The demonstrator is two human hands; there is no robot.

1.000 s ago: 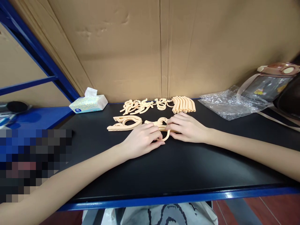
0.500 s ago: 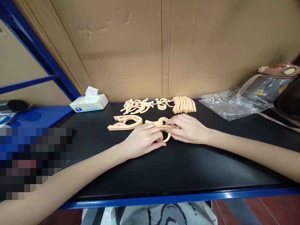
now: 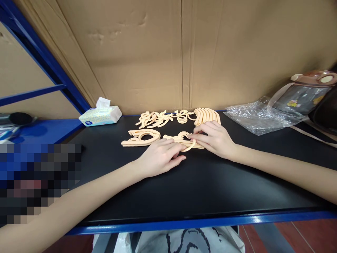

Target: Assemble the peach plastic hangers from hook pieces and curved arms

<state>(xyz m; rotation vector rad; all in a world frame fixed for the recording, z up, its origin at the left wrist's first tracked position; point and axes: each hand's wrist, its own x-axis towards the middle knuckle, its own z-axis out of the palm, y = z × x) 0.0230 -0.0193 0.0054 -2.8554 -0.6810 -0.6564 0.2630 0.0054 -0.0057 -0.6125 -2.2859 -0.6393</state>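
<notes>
In the head view, a beige folding clothes hanger lies on the black tabletop between my hands. My left hand has its fingers bent over the hanger's left part, with the thumb sticking out to the right. A curved hook piece rises at the hanger's near side. The fingertips of my right hand close on the right part of the hanger, near the hook's upper end; my fingers partly hide the grip. Left of my hands lie folded hangers, stacked together.
Behind my hands lie a pile of loose curved beige pieces and a row of hanger arms. A tissue pack is at the left, a clear plastic bag and a bottle at the right. Cardboard stands behind.
The curved hook piece has swung upward from lying low toward me. My right hand has shifted slightly right and away, while my left hand stays nearly in place.
</notes>
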